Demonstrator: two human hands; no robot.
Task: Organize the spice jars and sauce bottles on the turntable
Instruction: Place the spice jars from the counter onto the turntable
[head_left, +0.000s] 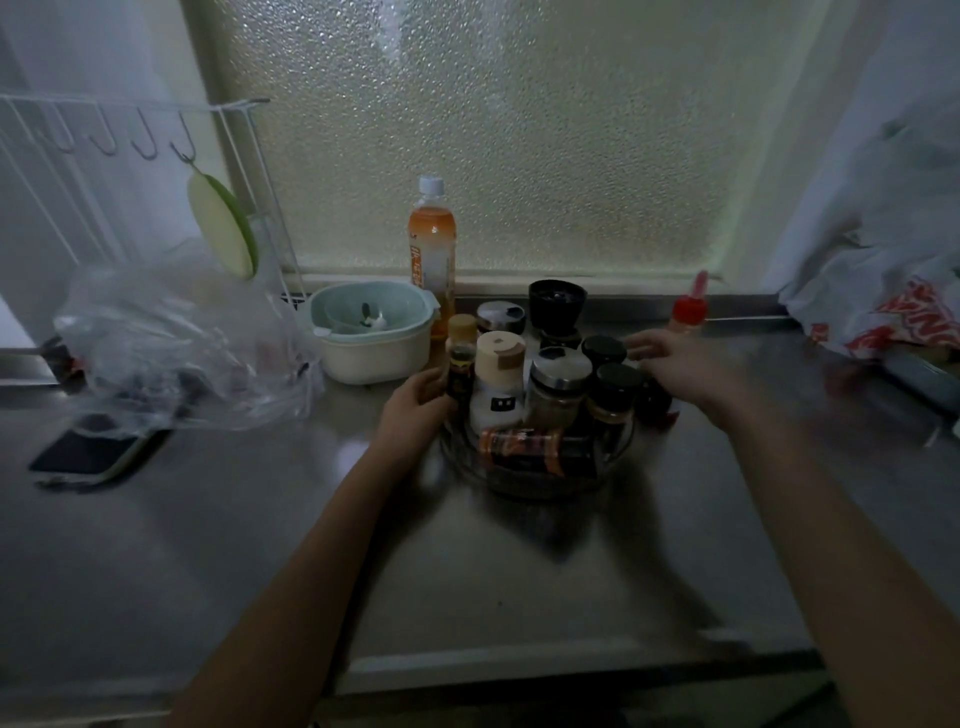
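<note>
A round clear turntable (618, 451) sits mid-counter, crowded with jars. On it stand a dark sauce bottle with a tan cap (461, 358), a white shaker (497, 382), a steel-lidded glass jar (558, 384) and black-lidded spice jars (615, 389); an orange-labelled jar (522, 449) lies on its side at the front. My left hand (418, 402) curls against the sauce bottle at the turntable's left edge. My right hand (675, 364), blurred, reaches over the black-lidded jars at the right with fingers extended. A red-capped bottle (688, 312) stands behind it, off the turntable.
An orange drink bottle (432, 244), a pale bowl (371, 332), a black cup (557, 301) and a steel lid (500, 316) stand near the window sill. A clear plastic bag (171, 338) and a phone (93, 452) lie left; bags (883, 291) sit right.
</note>
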